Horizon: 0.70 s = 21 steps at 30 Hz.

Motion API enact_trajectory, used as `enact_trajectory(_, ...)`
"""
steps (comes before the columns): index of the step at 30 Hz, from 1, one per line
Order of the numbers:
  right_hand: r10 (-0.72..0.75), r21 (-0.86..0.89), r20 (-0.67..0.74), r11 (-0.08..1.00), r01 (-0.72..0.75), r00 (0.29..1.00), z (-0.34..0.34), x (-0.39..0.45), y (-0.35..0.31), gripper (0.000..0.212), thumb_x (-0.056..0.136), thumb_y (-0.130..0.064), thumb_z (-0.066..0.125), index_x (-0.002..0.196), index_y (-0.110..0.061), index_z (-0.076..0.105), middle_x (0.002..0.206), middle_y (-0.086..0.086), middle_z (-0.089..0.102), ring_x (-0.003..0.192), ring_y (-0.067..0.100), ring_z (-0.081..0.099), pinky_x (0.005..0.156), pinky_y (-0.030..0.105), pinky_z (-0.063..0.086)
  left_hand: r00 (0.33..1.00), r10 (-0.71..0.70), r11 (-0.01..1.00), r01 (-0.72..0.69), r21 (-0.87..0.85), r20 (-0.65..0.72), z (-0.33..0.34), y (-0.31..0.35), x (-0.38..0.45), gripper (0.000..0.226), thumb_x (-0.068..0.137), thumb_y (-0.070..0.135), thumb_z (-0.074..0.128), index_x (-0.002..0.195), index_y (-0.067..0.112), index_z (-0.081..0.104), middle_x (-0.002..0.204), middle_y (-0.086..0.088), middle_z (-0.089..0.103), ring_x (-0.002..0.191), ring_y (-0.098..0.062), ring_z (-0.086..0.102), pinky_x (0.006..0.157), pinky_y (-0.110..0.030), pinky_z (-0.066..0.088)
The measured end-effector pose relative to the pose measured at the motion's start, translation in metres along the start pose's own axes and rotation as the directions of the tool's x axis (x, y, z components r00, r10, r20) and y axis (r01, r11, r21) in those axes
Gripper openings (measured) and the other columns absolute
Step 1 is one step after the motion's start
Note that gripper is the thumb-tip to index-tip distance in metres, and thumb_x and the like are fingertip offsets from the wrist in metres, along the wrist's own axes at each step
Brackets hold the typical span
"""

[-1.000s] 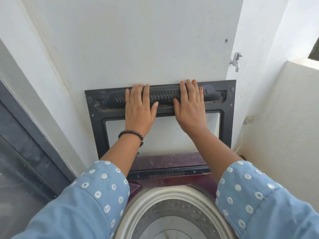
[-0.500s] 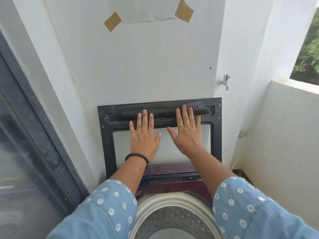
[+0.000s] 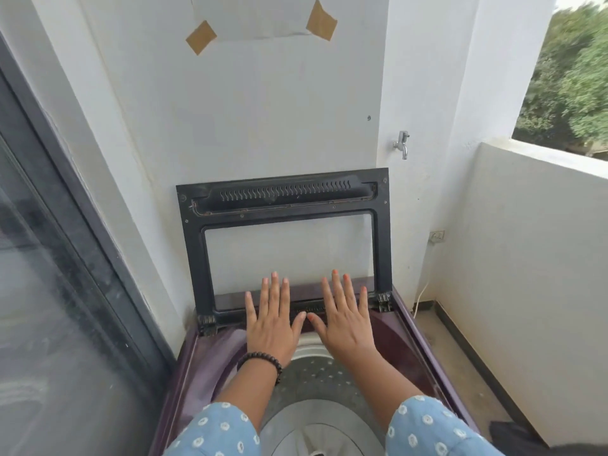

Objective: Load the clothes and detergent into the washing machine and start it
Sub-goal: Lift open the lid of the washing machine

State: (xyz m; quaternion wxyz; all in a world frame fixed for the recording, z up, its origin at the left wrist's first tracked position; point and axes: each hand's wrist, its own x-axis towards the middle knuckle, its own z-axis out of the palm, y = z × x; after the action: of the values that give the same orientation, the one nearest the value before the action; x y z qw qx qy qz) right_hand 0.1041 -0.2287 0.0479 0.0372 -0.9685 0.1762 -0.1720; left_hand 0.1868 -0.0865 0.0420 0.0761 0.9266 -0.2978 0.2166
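1. Sleeves (image 3: 217,429) nearest the camera, blue with white dots, one on each forearm over the washing machine (image 3: 424,343).
2. Drum (image 3: 316,383) below them, open; no clothes or detergent in view, so loading is judged not begun.
3. Left hand (image 3: 271,327) and right hand (image 3: 345,325): fingers straight, spread wide, holding nothing, hovering over the tub's back edge.
4. Lid (image 3: 283,195) beyond, upright against the wall (contact with hands cannot be told).
5. Advice: confirm the lid rests stable before reaching away for laundry; keep fingers off the hinges.
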Motion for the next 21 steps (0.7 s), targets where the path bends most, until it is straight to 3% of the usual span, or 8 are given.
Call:
enact_trajectory(2,-0.002,0.007,0.071,1.000,0.002,0.997,0.014,-0.026,0.003,0.077,0.098,-0.064,0.011,0.147,-0.012,0.040,0.154,0.011,0.037,0.144,0.028,0.022,0.114,0.051,0.006,0.998,-0.004,1.000,0.005,-0.011,0.066,0.010,0.008,-0.024,0.073,0.099,0.057,0.004,0.151,0.009,0.020,0.163,-0.011,0.015,0.150,-0.023,0.003,0.118,-0.054,0.002)
enact_trajectory(5,-0.006,-0.004,0.160,1.000,0.006,0.987,0.031,-0.063,0.007,0.076,0.099,-0.063,0.011,0.145,-0.013,0.044,0.152,0.011,0.041,0.143,0.029,0.032,0.112,0.053,0.014,0.989,-0.023,0.999,0.028,-0.037,0.146,0.024,0.017,-0.060,0.074,0.099,0.058,0.001,0.150,0.009,0.021,0.160,-0.013,0.025,0.151,-0.021,-0.003,0.115,-0.056,0.011)
enact_trajectory(8,-0.010,-0.037,0.198,0.999,0.018,0.980,0.038,-0.090,0.016,0.074,0.099,-0.061,0.012,0.145,-0.013,0.044,0.152,0.011,0.041,0.141,0.029,0.035,0.109,0.053,0.018,0.978,-0.016,0.999,0.023,-0.029,0.207,0.031,0.024,-0.092,0.074,0.100,0.057,0.004,0.150,0.008,0.027,0.156,-0.015,0.032,0.151,-0.020,-0.010,0.114,-0.056,0.013)
enact_trajectory(12,-0.051,-0.066,0.237,0.995,0.069,0.970,0.039,-0.115,0.031,0.073,0.094,-0.060,0.027,0.147,-0.012,0.041,0.153,0.012,0.039,0.143,0.029,0.033,0.111,0.053,0.016,0.964,0.023,1.000,-0.019,-0.019,0.263,0.036,0.030,-0.122,0.072,0.097,0.055,0.019,0.148,0.006,0.034,0.155,-0.015,0.035,0.151,-0.020,-0.009,0.113,-0.056,0.013)
enact_trajectory(16,-0.083,-0.063,0.284,0.992,0.106,0.955,0.041,-0.132,0.038,0.073,0.093,-0.060,0.028,0.145,-0.011,0.042,0.152,0.011,0.042,0.140,0.030,0.038,0.111,0.054,0.018,0.932,0.071,0.998,-0.065,-0.027,0.356,0.037,0.037,-0.143,0.074,0.093,0.056,0.024,0.150,0.009,0.024,0.156,-0.014,0.033,0.149,-0.025,0.012,0.116,-0.056,0.009)
enact_trajectory(18,-0.086,-0.070,0.293,0.991,0.111,0.952,0.044,-0.139,0.038,0.074,0.095,-0.061,0.023,0.148,-0.012,0.038,0.154,0.011,0.039,0.143,0.029,0.032,0.117,0.056,0.018,0.915,0.078,0.997,-0.069,-0.038,0.396,0.035,0.039,-0.153,0.074,0.093,0.056,0.024,0.150,0.010,0.022,0.157,-0.013,0.032,0.146,-0.026,0.019,0.116,-0.056,0.009)
enact_trajectory(21,-0.129,-0.042,0.328,0.988,0.151,0.936,0.049,-0.141,0.030,0.077,0.096,-0.065,0.001,0.153,-0.016,0.018,0.161,0.011,0.020,0.148,0.027,0.008,0.117,0.053,0.006,0.902,0.077,0.996,-0.054,-0.066,0.424,0.035,0.038,-0.159,0.074,0.093,0.055,0.025,0.150,0.009,0.026,0.157,-0.013,0.032,0.145,-0.026,0.023,0.116,-0.055,0.008)
